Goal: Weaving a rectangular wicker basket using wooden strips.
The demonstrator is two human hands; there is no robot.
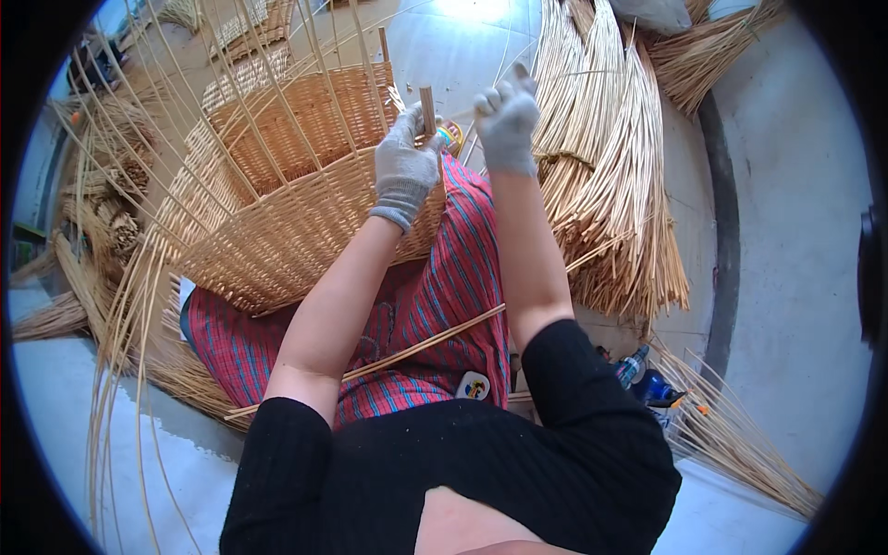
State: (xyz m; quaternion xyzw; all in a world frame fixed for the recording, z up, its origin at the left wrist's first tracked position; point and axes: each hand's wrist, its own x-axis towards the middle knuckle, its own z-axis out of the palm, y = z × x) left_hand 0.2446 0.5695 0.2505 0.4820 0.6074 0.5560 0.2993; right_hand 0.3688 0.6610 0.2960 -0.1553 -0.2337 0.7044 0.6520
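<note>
A half-woven wicker basket [277,236] lies tilted across my lap, with long bare stakes [319,79] rising from its upper edge. My left hand [407,153], in a grey knit glove, is closed around a short wooden corner post [427,106] at the basket's right end. Raised to the right of it, apart from the basket, is my gloved right hand [507,120]. Its fingers are curled in, and a thin pale strand seems to run up beside them; what they grip cannot be made out. Near the left fingertips sits a small yellow and blue item [450,137], partly hidden.
Large bundles of peeled willow rods [601,139] lie on the floor to the right. A red striped cloth [462,222] covers my lap, with loose rods [425,349] across it. A blue and black tool [655,388] lies by my right elbow. More wickerwork [254,42] is beyond the basket.
</note>
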